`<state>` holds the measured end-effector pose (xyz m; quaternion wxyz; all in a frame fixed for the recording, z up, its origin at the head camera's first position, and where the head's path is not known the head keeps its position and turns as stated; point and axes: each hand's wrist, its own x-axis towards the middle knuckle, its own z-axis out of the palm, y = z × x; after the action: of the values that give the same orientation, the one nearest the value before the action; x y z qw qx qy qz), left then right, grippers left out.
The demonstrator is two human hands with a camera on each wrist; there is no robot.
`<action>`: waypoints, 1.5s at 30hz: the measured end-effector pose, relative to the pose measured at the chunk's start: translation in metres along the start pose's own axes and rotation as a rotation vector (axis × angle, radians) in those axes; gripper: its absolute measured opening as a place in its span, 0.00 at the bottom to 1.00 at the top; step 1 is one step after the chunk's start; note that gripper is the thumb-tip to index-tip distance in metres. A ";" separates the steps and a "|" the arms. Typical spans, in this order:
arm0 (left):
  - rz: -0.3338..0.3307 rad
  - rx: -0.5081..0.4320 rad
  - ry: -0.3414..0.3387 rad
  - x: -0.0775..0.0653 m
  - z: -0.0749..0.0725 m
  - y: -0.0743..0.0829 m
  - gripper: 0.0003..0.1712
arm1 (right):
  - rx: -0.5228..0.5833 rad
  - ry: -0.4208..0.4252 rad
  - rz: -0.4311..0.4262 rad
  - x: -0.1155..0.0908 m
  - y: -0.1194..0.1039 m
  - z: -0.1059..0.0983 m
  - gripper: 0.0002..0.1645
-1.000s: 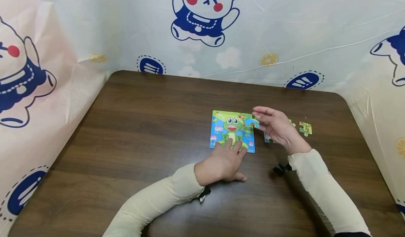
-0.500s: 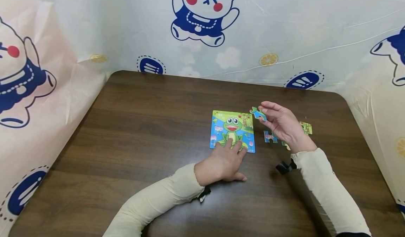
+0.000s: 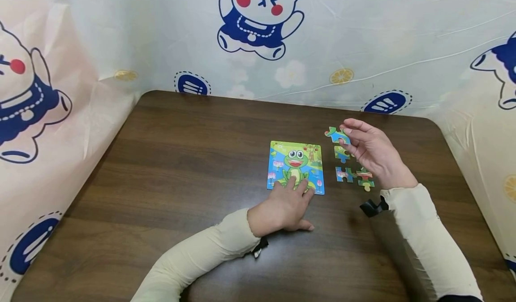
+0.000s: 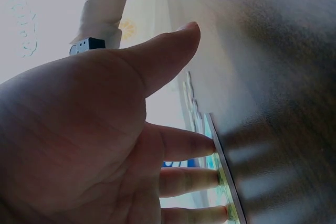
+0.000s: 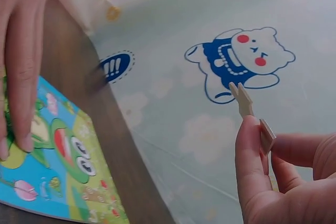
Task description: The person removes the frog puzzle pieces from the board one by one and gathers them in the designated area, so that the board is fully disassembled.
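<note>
A square frog picture (image 3: 296, 158) lies flat on the brown table in the head view. Straight fingertips of my left hand (image 3: 282, 207) rest on its lower edge, and the left wrist view shows these fingers (image 4: 191, 179) touching the picture's top face. Up and to the right, my right hand (image 3: 372, 152) pinches a blue and green jigsaw piece (image 3: 338, 136) between thumb and fingers, above the table. The right wrist view shows that piece edge-on, apart from the picture. Below the right hand lie loose jigsaw pieces (image 3: 342, 154), partly covered by it.
More jigsaw pieces (image 3: 344, 174) lie right of the picture, with a frog-mouth piece (image 3: 365, 179) joined or close beside. A patterned cloth (image 3: 161, 33) stands behind the table and along both sides. A black strap (image 3: 372, 208) hangs at the right wrist.
The right hand has moved away from the picture's right edge, up and to the right, still pinching the piece. Pieces beneath it have come into sight. The left hand has stayed put.
</note>
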<state>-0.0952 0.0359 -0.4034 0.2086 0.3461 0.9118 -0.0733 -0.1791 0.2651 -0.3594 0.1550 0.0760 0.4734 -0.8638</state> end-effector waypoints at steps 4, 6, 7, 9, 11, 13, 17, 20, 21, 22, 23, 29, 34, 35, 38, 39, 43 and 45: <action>0.002 0.007 -0.004 0.000 0.000 0.000 0.54 | 0.024 -0.016 -0.010 -0.002 -0.005 0.001 0.12; 0.002 0.007 -0.005 0.000 0.000 0.000 0.54 | 0.033 -0.017 -0.006 -0.003 -0.006 0.001 0.13; 0.002 0.007 -0.004 0.000 0.000 0.000 0.54 | 0.032 -0.014 -0.009 -0.003 -0.007 0.000 0.13; 0.002 0.007 -0.003 0.000 0.000 0.000 0.54 | 0.028 -0.004 -0.014 -0.005 -0.008 -0.001 0.13; 0.003 0.007 -0.001 0.000 0.000 0.000 0.54 | 0.043 -0.004 -0.016 -0.007 -0.010 -0.003 0.13; 0.004 0.006 0.000 0.000 0.000 0.000 0.54 | 0.040 0.006 -0.023 -0.009 -0.012 -0.005 0.14; 0.007 0.000 0.002 -0.001 0.000 0.000 0.53 | 0.075 0.016 -0.039 -0.014 -0.018 -0.010 0.15; 0.009 0.001 0.004 -0.001 -0.001 0.000 0.53 | 0.132 0.005 -0.050 -0.019 -0.025 -0.015 0.16; 0.009 0.001 0.004 0.000 -0.001 0.000 0.53 | 0.150 0.001 -0.054 -0.021 -0.028 -0.017 0.16; 0.010 0.002 0.004 0.000 -0.001 0.000 0.53 | 0.167 -0.004 -0.058 -0.022 -0.030 -0.019 0.16; 0.010 0.002 0.004 0.000 -0.001 0.000 0.53 | 0.183 -0.009 -0.062 -0.025 -0.032 -0.022 0.16; 0.013 -0.004 0.005 0.000 -0.001 -0.001 0.53 | 0.247 -0.043 -0.085 -0.034 -0.043 -0.036 0.17; 0.006 0.001 -0.002 0.000 0.001 0.000 0.53 | 0.271 -0.049 -0.099 -0.038 -0.046 -0.044 0.17; 0.005 0.002 -0.003 0.000 0.001 0.000 0.53 | 0.272 -0.045 -0.099 -0.039 -0.045 -0.045 0.17; 0.003 0.005 -0.007 0.000 0.001 0.000 0.53 | 0.267 -0.025 -0.095 -0.040 -0.045 -0.048 0.17; 0.004 0.006 -0.007 0.000 0.001 0.000 0.53 | 0.259 -0.019 -0.097 -0.040 -0.044 -0.049 0.17; 0.006 0.011 -0.007 0.001 0.001 0.000 0.53 | 0.277 -0.023 -0.084 -0.043 -0.041 -0.057 0.17; 0.006 0.016 -0.007 0.001 0.001 0.000 0.53 | 0.307 -0.035 -0.080 -0.046 -0.039 -0.065 0.18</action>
<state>-0.0955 0.0362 -0.4045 0.2094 0.3501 0.9094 -0.0812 -0.1496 0.3487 -0.3509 0.1153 0.0650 0.3359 -0.9325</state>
